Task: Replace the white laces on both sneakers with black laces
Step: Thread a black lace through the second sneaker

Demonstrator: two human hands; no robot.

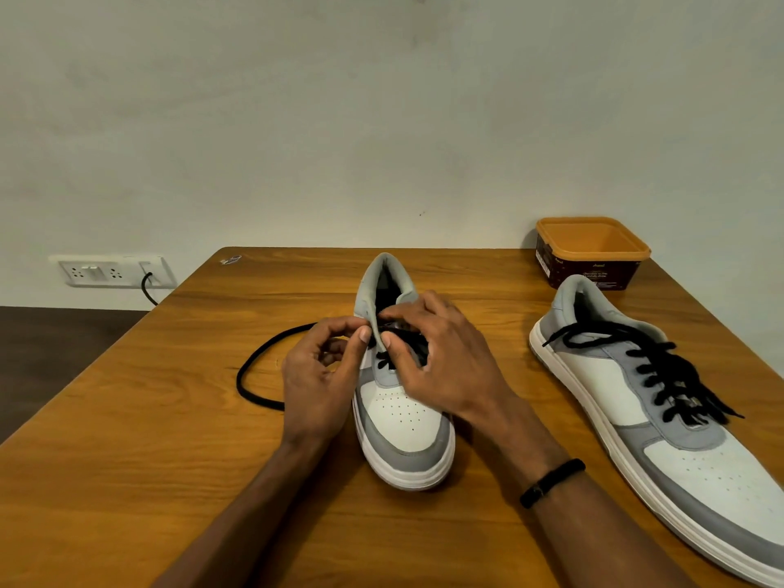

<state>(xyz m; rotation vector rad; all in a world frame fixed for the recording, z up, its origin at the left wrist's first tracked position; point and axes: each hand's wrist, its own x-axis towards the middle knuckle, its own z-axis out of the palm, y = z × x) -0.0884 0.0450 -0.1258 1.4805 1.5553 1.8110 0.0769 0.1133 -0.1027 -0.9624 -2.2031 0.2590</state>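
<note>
A grey and white sneaker [403, 422] stands in the middle of the wooden table [169, 460], toe toward me. A black lace [259, 367] runs through its eyelets and loops out over the table to the left. My left hand [318, 375] pinches the sneaker's left upper edge by the top eyelets, fingers curled. My right hand [445, 362] lies over the tongue and pinches the black lace at the eyelets. A second grey and white sneaker [662, 422] lies at the right, fully laced in black.
An orange-rimmed brown plastic tub [594, 252] stands at the table's back right corner, just behind the second sneaker's heel. A wall socket [114, 271] with a black cable plugged in sits low on the wall at the left.
</note>
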